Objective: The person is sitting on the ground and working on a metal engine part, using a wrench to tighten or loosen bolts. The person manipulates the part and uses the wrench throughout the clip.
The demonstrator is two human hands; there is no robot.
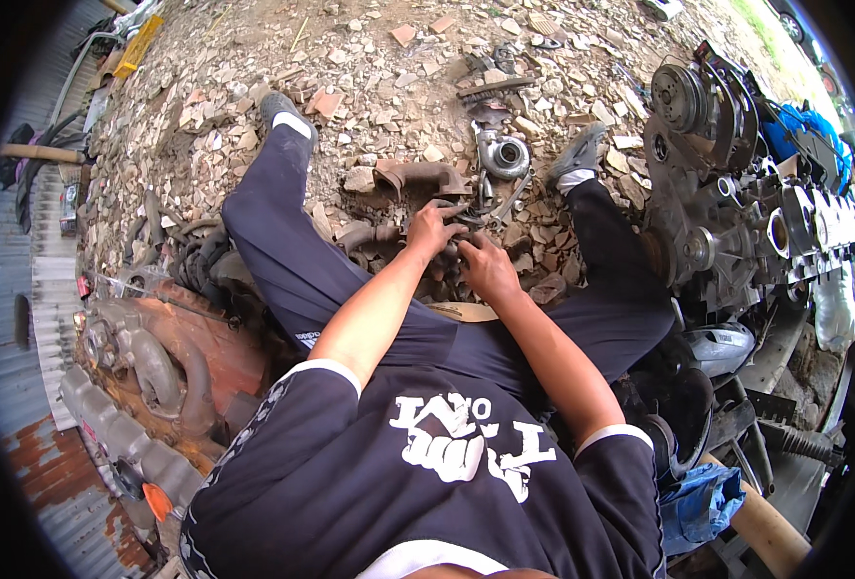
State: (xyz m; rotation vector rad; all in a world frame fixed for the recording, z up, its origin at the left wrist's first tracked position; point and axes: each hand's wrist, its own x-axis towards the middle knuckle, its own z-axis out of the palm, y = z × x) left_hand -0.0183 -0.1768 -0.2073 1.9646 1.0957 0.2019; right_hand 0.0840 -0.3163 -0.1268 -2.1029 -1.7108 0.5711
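My left hand (pixel 431 232) and my right hand (pixel 486 268) are close together between my spread legs. Both have curled fingers at a dark, rusty metal part (pixel 437 271) low to the ground. What exactly the fingers grip is small and mostly hidden. Just beyond my left hand lies a rusty, curved metal pipe (pixel 416 178), a manifold-like piece. A grey turbocharger (pixel 504 157) with a round opening rests farther out, near my right foot. Between it and my right hand lies a wrench (pixel 512 200) on the stones.
Broken stones and tile pieces (pixel 370 116) cover the ground. A large engine (pixel 736 217) stands at the right. Another rusty engine block (pixel 172 372) is at the left, beside corrugated metal sheeting (pixel 22 318). A blue plastic bag (pixel 703 507) lies at the lower right.
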